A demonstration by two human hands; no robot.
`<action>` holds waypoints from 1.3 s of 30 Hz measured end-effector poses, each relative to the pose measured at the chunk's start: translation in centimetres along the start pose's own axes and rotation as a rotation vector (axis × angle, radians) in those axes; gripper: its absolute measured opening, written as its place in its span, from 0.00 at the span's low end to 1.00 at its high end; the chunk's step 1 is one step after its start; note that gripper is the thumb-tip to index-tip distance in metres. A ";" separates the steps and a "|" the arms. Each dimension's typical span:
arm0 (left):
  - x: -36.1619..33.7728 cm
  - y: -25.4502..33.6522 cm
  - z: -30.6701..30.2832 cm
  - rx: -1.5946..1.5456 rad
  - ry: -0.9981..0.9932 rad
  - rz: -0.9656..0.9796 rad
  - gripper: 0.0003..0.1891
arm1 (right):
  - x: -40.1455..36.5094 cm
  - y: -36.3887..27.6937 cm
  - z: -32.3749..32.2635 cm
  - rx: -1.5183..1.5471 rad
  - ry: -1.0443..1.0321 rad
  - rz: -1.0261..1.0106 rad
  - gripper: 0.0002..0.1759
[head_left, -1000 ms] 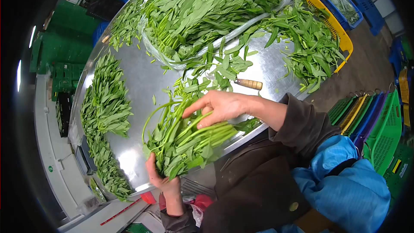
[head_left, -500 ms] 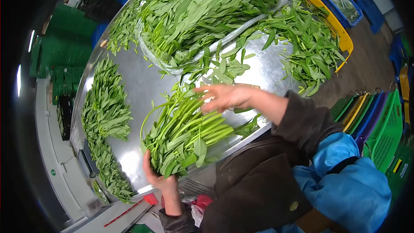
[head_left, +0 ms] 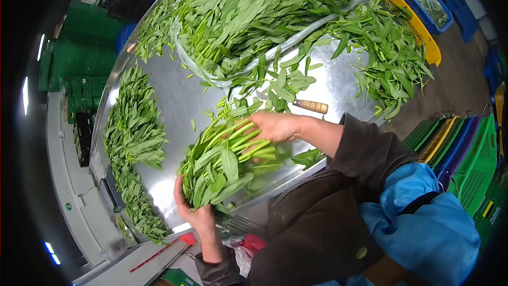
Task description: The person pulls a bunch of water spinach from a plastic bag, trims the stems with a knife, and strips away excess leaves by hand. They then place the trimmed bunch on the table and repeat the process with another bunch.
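A bunch of leafy green stems [head_left: 214, 167] is held between my hands above the near edge of the metal table [head_left: 172, 95]. My left hand [head_left: 193, 206] cups the leafy end from below, its thumb up along the side. My right hand [head_left: 270, 127] wraps round the stems near their cut ends, its fingers partly hidden by them. Behind my right wrist lies a knife with a wooden handle [head_left: 311, 106], its blade partly among loose leaves.
A large heap of greens [head_left: 264, 16] in clear plastic fills the far side. Bunches line the left edge [head_left: 137, 127]. Loose greens [head_left: 389, 58] spill by a yellow crate [head_left: 426, 42]. Blue crates stand behind; coloured crates [head_left: 476, 164] stand at the right.
My right hand has come down onto the stems and closed round them. The bunch looks gathered more tightly. The knife's wooden handle now shows past my right wrist.
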State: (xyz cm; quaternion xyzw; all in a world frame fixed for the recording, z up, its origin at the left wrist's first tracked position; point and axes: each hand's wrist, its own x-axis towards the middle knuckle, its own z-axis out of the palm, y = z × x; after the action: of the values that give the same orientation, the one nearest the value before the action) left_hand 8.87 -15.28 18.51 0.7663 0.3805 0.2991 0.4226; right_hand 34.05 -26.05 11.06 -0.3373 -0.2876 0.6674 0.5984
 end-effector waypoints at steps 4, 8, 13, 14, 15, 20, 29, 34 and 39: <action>-1.2 0.8 0.2 0.077 -0.130 0.026 0.35 | -1.0 -1.8 -2.2 -0.114 0.104 0.130 0.14; -1.5 0.6 1.5 0.136 -0.150 0.052 0.35 | -2.2 -2.6 -2.7 -0.141 0.238 0.158 0.13; -1.7 1.3 1.7 0.102 -0.143 0.048 0.35 | -2.9 -2.6 -2.2 -0.113 0.357 0.127 0.13; -1.6 1.2 1.6 0.116 -0.145 0.051 0.34 | -3.1 -2.5 -2.4 -0.125 0.353 0.115 0.13; -1.7 1.1 1.4 0.113 -0.146 0.054 0.34 | -3.4 -2.3 -2.6 -0.137 0.347 0.102 0.13; -1.0 0.3 -0.3 0.004 -0.028 0.030 0.33 | -6.3 -3.7 -7.4 -0.528 0.646 -0.080 0.25; 0.1 -1.1 -0.9 -0.008 -0.085 -0.062 0.36 | -1.8 -1.9 -1.0 -0.217 0.450 -0.323 0.17; -0.3 -1.4 -1.5 0.004 -0.038 -0.063 0.37 | -4.3 -2.8 -5.7 -1.003 0.632 0.009 0.28; 0.3 -1.0 -0.5 -0.031 -0.071 -0.077 0.38 | -0.9 -0.7 0.1 -0.577 0.115 -0.250 0.29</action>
State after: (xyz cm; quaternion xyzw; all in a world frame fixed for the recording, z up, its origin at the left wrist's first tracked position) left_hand 8.32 -14.50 17.90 0.7544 0.3898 0.2611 0.4590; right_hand 34.43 -26.89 11.78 -0.4923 -0.4699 0.4595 0.5706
